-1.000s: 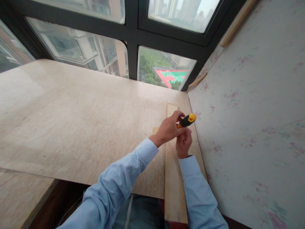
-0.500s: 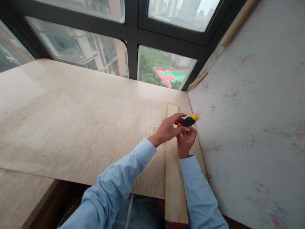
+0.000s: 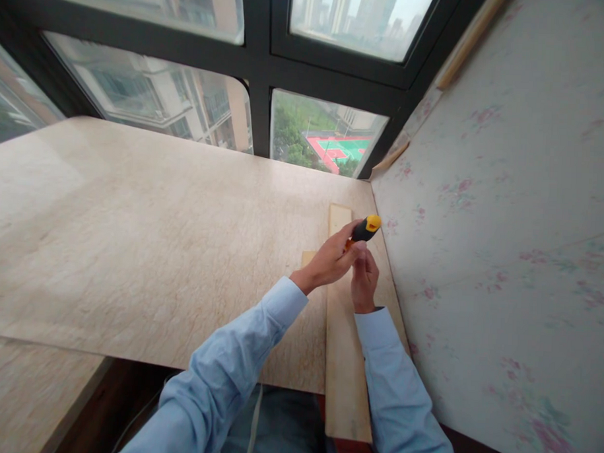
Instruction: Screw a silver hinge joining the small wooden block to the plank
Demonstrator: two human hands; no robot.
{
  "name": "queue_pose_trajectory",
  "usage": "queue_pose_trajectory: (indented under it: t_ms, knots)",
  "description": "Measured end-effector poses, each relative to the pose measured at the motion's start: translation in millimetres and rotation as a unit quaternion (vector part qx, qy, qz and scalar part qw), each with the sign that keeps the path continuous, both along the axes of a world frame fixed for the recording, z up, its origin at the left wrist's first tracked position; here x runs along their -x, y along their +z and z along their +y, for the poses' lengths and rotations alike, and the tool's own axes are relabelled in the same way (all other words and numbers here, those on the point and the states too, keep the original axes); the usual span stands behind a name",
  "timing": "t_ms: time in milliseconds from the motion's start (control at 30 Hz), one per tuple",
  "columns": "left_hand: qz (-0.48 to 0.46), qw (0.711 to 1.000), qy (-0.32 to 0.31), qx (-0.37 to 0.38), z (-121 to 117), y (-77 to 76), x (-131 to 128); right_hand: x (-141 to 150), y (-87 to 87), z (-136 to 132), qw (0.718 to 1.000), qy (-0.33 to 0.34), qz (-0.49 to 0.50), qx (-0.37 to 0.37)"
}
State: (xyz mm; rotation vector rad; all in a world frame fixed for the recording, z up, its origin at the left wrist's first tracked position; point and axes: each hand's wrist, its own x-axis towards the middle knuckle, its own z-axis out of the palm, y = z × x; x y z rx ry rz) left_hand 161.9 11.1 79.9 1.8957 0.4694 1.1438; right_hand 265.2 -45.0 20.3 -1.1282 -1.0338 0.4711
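Observation:
My left hand (image 3: 331, 256) is closed around a screwdriver with a black and yellow handle (image 3: 366, 228). The handle's yellow end points up and to the right; its shaft is hidden by my hands. Just below the handle, my right hand (image 3: 365, 281) has its fingers pinched together, close against my left thumb. What those fingers hold, if anything, cannot be made out. Under both hands lies a long pale wooden board (image 3: 347, 373), running from near the window toward my body. A small piece of wood (image 3: 307, 258) shows partly at its left, beside my left wrist.
The beige stone-patterned counter (image 3: 157, 248) spreads to the left. A wall with flowered paper (image 3: 479, 259) rises close on the right. Dark-framed windows (image 3: 260, 73) stand at the back. The board's near end juts past the counter's front edge, over my lap.
The screwdriver handle has shifted slightly left and up and tilted more upright. My right-hand fingers have drawn closer together and moved a little left. The board has stayed put.

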Motion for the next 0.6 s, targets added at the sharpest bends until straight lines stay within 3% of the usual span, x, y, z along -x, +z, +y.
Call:
queue_pose_trajectory:
  t_ms: [233, 433, 600]
  knots:
    - [0.019, 0.999, -0.016, 0.03, 4, -7.4, 1, 1, -0.6, 4, 0.998, 0.046, 0.014, -0.028]
    - [0.055, 0.995, 0.078, -0.035, 9, -5.9, -3, -3, -7.9, 8, 0.997, -0.035, 0.048, -0.048]
    - [0.085, 0.991, 0.09, -0.049, 10, -3.2, -6, -5, -4.7, 6, 0.997, -0.052, 0.017, -0.049]
